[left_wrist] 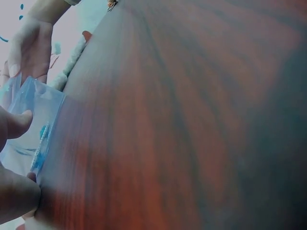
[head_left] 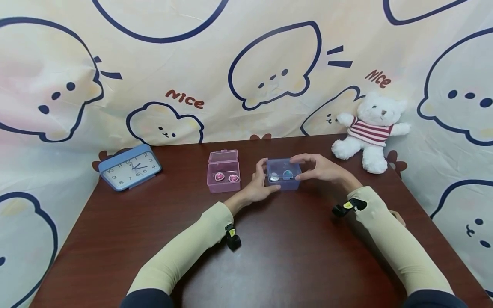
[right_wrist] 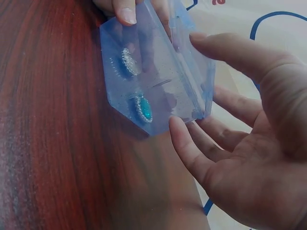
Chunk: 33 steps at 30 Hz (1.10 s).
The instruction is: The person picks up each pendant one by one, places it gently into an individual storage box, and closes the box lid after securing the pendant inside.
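A small translucent blue plastic box [head_left: 289, 185] sits on the table between both hands. My left hand [head_left: 259, 188] holds its left side, thumb along the front and fingers at the back corner. At the right side is my right hand [head_left: 321, 169], gripping the box between a finger at the upper edge and the thumb lower down. Inside, in the right wrist view, lie a teal-stoned jewelled piece [right_wrist: 145, 110] and another silvery sparkling piece [right_wrist: 128, 62]. How far the lid [right_wrist: 194, 76] is tilted is hard to tell.
Left of the hands, a translucent pink box [head_left: 223, 187] stands with its lid up, holding two pink jewelled pieces [head_left: 219, 176]. A blue-framed clock [head_left: 131, 167] is at the back left. A white teddy bear [head_left: 371, 128] in a striped shirt sits at the back right.
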{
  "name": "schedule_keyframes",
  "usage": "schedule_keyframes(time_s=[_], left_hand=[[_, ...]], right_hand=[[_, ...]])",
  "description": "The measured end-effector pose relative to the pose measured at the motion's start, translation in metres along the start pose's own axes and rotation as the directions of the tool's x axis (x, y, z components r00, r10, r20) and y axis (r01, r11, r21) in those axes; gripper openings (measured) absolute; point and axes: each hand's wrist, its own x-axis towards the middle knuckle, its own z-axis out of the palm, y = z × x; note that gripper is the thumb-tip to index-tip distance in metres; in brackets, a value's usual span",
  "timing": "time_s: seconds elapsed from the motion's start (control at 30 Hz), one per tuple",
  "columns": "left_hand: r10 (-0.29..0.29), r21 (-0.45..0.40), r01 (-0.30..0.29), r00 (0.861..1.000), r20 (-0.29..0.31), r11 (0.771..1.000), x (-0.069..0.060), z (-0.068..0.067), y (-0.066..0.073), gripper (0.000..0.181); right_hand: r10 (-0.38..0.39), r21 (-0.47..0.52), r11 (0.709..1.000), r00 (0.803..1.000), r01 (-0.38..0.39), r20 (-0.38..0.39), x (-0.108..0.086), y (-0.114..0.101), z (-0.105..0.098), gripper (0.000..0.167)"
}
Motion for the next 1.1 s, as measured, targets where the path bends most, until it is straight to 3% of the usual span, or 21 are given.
schedule_keyframes(time_s=[0.13,0.3,0.6,1.1], left_hand=[[0.007,0.002,-0.007,1.000,0.006,1.000,0.0005,-0.0018,-0.0001,0.101],[-0.027,-0.016,0.028,0.998,0.049,0.999,0.0005,-0.0074,0.0013,0.107],[-0.062,-0.071,0.064,0.998,0.029,0.995,0.0021,-0.0080,0.0066,0.085],[-0.044,-0.036,0.047,0.997,0.065,0.998,-0.0040,-0.0066,0.0053,0.084]], right_hand=[[-0.025,-0.040,0.999,1.000,0.025,0.000,0.0001,-0.0010,0.0004,0.062],[-0.057,-0.078,0.995,0.998,0.057,0.003,0.0018,-0.0013,0.0010,0.063],[-0.051,-0.113,0.992,0.999,0.049,-0.012,0.0002,-0.0013,0.0018,0.062],[-0.041,-0.109,0.993,0.999,0.041,0.009,-0.0014,-0.0014,0.0051,0.063]])
